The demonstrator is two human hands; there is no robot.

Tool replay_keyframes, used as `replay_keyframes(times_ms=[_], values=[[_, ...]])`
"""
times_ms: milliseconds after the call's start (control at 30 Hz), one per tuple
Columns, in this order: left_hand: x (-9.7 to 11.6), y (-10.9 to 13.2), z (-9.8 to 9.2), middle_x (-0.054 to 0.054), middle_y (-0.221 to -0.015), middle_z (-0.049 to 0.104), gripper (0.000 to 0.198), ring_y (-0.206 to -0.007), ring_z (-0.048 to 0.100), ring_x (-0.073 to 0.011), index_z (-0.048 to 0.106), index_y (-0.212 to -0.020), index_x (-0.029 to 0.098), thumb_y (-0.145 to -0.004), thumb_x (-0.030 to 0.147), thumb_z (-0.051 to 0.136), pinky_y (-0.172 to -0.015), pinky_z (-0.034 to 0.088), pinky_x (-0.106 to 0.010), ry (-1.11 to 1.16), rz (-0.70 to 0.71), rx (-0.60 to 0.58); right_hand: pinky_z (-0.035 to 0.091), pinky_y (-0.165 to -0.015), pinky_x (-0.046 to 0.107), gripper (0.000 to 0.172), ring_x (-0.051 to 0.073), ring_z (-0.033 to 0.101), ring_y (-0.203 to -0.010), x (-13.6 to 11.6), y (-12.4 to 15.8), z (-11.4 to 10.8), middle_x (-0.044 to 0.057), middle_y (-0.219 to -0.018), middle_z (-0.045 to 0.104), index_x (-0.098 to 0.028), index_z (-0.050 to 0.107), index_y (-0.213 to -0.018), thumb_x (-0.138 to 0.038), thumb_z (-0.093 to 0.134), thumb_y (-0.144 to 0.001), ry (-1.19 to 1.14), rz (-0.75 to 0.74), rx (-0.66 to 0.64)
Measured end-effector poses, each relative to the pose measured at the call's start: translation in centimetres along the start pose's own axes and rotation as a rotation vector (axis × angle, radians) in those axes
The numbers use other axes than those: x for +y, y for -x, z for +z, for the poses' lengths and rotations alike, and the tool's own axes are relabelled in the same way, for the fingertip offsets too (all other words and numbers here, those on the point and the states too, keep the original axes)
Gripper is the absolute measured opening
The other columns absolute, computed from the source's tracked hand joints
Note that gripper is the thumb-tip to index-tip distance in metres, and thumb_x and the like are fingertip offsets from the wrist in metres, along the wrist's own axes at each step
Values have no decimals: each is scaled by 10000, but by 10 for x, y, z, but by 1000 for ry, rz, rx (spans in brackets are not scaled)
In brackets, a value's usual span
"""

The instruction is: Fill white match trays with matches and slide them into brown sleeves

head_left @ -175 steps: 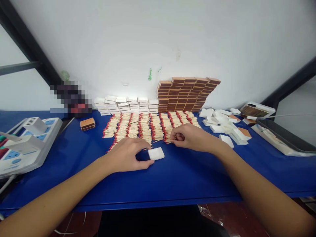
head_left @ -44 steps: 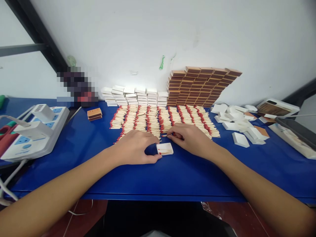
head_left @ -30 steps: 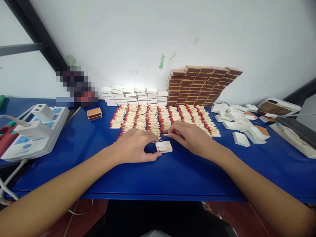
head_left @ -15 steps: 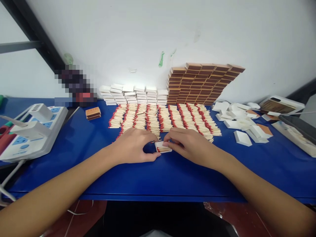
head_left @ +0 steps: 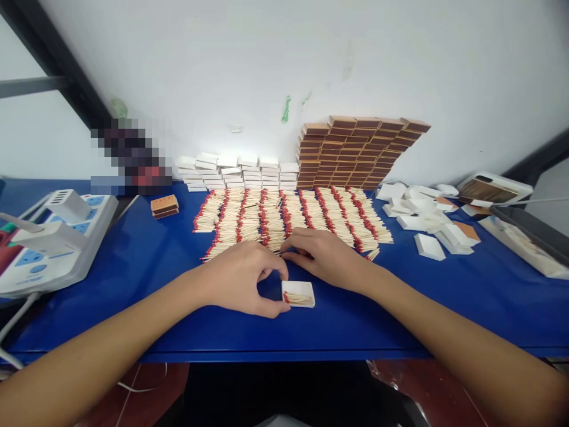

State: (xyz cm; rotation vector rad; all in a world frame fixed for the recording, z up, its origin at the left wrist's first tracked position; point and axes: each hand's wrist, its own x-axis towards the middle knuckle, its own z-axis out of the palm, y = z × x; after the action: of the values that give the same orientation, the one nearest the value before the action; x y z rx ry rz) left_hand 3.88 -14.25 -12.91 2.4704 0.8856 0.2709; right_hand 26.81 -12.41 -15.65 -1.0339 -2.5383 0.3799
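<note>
A small white matchbox tray (head_left: 306,289) lies on the blue table with some red-headed matches (head_left: 299,299) along its near side. My left hand (head_left: 249,279) grips the tray's left end between thumb and forefinger. Beyond the tray, my right hand (head_left: 322,258) has its fingers pinched together at the near edge of the spread rows of matches (head_left: 293,210). Whatever is between those fingertips is too small to make out.
White trays (head_left: 246,172) are stacked along the wall beside a tall stack of brown-sided matchboxes (head_left: 355,154). Loose white trays (head_left: 418,207) lie in a heap at right. One orange matchbox (head_left: 164,206) and a power strip (head_left: 95,237) are at left.
The tray has come nearer to me with my left hand on it. My right hand has left the tray and is now at the edge of the match rows. The view has shifted slightly.
</note>
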Motion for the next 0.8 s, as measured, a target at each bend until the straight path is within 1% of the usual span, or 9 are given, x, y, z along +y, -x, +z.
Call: replay_keyframes(times_ms=[100, 267, 400, 500, 600, 700, 800], values=[[0, 0, 1, 78, -585, 503, 289, -532, 438, -70, 763, -884, 228, -724, 466, 799, -541, 292, -259, -8, 3, 11, 399, -671, 294, 76, 163, 586, -762, -2, -1, -1, 27, -892, 668, -185, 681, -959, -212, 638, -1016, 6, 60, -25], [-3, -1, -1, 65, -612, 529, 283, -562, 469, -82, 773, -891, 226, -749, 470, 791, -563, 296, -266, -49, 20, 41, 391, -688, 304, 89, 181, 594, -816, 2, 3, -5, 37, -938, 664, -200, 627, -963, -239, 595, -1036, 61, 108, -58], [-7, -2, -6, 63, -601, 530, 266, -547, 469, -86, 779, -898, 223, -776, 460, 777, -565, 296, -263, -78, 8, 73, 403, -698, 308, 103, 185, 600, -809, 9, 11, -17, 46, -955, 665, -206, 616, -981, -251, 555, -1051, 72, 109, -5], [-10, -4, -7, 57, -605, 552, 267, -555, 494, -93, 784, -910, 212, -793, 452, 767, -569, 306, -260, -98, -23, 116, 413, -704, 313, 127, 192, 600, -804, 8, 17, -27, 47, -928, 659, -214, 609, -970, -284, 548, -1056, 60, 109, 51], [-14, -5, -7, 50, -617, 577, 266, -575, 526, -101, 787, -929, 209, -808, 446, 761, -572, 316, -255, -112, -46, 155, 417, -697, 313, 136, 195, 605, -808, 3, 20, -34, 46, -917, 656, -218, 616, -978, -302, 547, -1060, 50, 111, 47], [-17, -5, -7, 44, -628, 596, 274, -582, 539, -105, 787, -936, 210, -812, 454, 765, -568, 317, -252, -119, -68, 179, 417, -696, 310, 140, 188, 610, -812, -2, 22, -33, 45, -949, 662, -220, 625, -981, -294, 541, -1064, 48, 98, 0], [-18, -4, -7, 41, -633, 600, 291, -584, 542, -106, 786, -939, 202, -818, 466, 763, -573, 322, -251, -122, -61, 185, 406, -681, 305, 133, 179, 604, -797, -5, 23, -26, 42, -961, 663, -217, 626, -985, -285, 542, -1064, 71, 74, -31]])
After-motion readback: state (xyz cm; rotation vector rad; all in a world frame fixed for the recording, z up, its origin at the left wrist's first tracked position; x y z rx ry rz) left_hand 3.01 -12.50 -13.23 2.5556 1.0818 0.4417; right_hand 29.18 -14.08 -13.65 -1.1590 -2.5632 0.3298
